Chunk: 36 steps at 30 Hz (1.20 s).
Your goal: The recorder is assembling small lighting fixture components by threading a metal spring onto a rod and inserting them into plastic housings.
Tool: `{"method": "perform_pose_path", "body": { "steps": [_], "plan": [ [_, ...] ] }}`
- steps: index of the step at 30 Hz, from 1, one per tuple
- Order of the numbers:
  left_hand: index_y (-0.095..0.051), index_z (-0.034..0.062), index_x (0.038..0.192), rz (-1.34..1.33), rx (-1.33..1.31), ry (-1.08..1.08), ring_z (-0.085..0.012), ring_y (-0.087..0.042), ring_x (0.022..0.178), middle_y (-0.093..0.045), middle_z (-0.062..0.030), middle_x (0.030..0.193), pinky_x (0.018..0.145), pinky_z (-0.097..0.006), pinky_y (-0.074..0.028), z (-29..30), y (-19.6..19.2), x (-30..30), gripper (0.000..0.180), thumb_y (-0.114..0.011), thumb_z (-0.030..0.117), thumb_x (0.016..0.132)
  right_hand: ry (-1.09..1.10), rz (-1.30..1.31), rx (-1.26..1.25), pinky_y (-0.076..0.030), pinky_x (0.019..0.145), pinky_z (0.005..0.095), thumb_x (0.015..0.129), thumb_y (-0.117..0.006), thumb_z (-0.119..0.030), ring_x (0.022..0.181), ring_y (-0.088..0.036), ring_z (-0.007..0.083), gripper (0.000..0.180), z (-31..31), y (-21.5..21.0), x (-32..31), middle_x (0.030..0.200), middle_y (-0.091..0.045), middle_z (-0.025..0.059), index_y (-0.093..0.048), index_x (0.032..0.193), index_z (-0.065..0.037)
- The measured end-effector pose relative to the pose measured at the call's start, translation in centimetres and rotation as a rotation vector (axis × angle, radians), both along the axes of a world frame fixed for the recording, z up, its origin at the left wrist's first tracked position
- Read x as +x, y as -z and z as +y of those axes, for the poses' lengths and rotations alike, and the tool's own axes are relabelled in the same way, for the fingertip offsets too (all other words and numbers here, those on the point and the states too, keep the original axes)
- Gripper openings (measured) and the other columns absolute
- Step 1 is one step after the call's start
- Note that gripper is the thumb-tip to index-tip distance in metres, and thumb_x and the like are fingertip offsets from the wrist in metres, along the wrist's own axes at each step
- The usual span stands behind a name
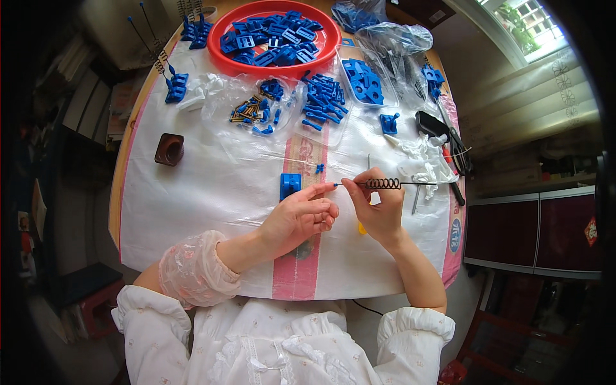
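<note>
My right hand pinches a black wire with a coiled spring in its middle, held level above the table. A small blue tip caps its left end, and the straight right end sticks out past my hand. My left hand has its index finger stretched to that tip, seemingly touching it; the other fingers are loosely bent and hold nothing visible. Just beyond my left hand lies a blue plastic block, with a tiny blue piece beside it. A yellow item is mostly hidden under my right hand.
A red basin of blue parts stands at the back. Nearer are a bag with brass-coloured pins, blue levers and a clear tray of blue plates. A brown cup sits left; black scissors lie right.
</note>
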<state>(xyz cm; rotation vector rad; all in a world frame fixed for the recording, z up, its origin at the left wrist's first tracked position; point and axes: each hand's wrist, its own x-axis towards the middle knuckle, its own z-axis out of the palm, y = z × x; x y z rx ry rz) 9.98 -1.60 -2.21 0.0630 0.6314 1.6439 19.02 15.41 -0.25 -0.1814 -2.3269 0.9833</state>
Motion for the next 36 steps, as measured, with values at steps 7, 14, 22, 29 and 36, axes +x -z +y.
{"method": "perform_pose_path", "body": {
  "steps": [7, 14, 22, 29, 36],
  "plan": [
    [-0.031, 0.0003, 0.142, 0.009, 0.016, 0.009, -0.0135, -0.056, 0.085, -0.056, -0.0076, 0.099, 0.081, -0.027, -0.047, -0.11, 0.18, -0.12, 0.056, -0.056, 0.012, 0.094, 0.002, -0.015, 0.020, -0.037, 0.041, 0.0258, 0.083, -0.075, -0.005, 0.043, -0.053, 0.0108, 0.019, -0.06, -0.20, -0.19, 0.053, -0.057, 0.0038, -0.060, 0.072, -0.004],
    [-0.031, 0.0006, 0.140, -0.001, 0.000, 0.021, -0.0135, -0.056, 0.085, -0.056, -0.0086, 0.098, 0.081, -0.026, -0.047, -0.02, 0.04, 0.02, 0.057, -0.060, 0.011, 0.091, -0.021, -0.047, 0.030, -0.038, 0.044, 0.0209, 0.083, -0.075, -0.002, 0.047, -0.054, 0.0051, 0.018, 0.04, -0.32, 0.02, 0.057, -0.060, 0.0014, -0.060, 0.074, -0.002],
    [-0.032, 0.0003, 0.139, 0.013, -0.009, 0.030, -0.0133, -0.057, 0.085, -0.056, -0.0093, 0.097, 0.080, -0.025, -0.047, -0.07, -0.11, 0.02, 0.057, -0.061, 0.010, 0.091, -0.022, -0.062, 0.013, -0.036, 0.044, 0.0209, 0.083, -0.074, -0.003, 0.047, -0.053, 0.0050, 0.017, 0.16, -0.23, -0.05, 0.057, -0.060, 0.0016, -0.060, 0.074, -0.002],
    [-0.025, -0.0041, 0.144, 0.043, 0.010, 0.042, -0.0137, -0.055, 0.088, -0.057, -0.0110, 0.101, 0.082, -0.027, -0.046, -0.15, 0.17, 0.03, 0.065, -0.060, 0.012, 0.092, -0.019, -0.058, 0.001, -0.037, 0.044, 0.0208, 0.083, -0.074, -0.002, 0.047, -0.053, 0.0050, 0.017, 0.13, -0.27, -0.09, 0.057, -0.060, 0.0011, -0.060, 0.073, -0.002],
    [-0.025, -0.0035, 0.145, 0.047, 0.014, 0.049, -0.0136, -0.055, 0.089, -0.057, -0.0107, 0.100, 0.082, -0.026, -0.046, -0.17, 0.22, -0.01, 0.064, -0.059, 0.012, 0.093, -0.008, -0.074, -0.012, -0.037, 0.044, 0.0207, 0.083, -0.074, -0.002, 0.047, -0.053, 0.0046, 0.017, 0.09, -0.30, -0.03, 0.057, -0.060, 0.0007, -0.060, 0.073, -0.002]
  ]
}}
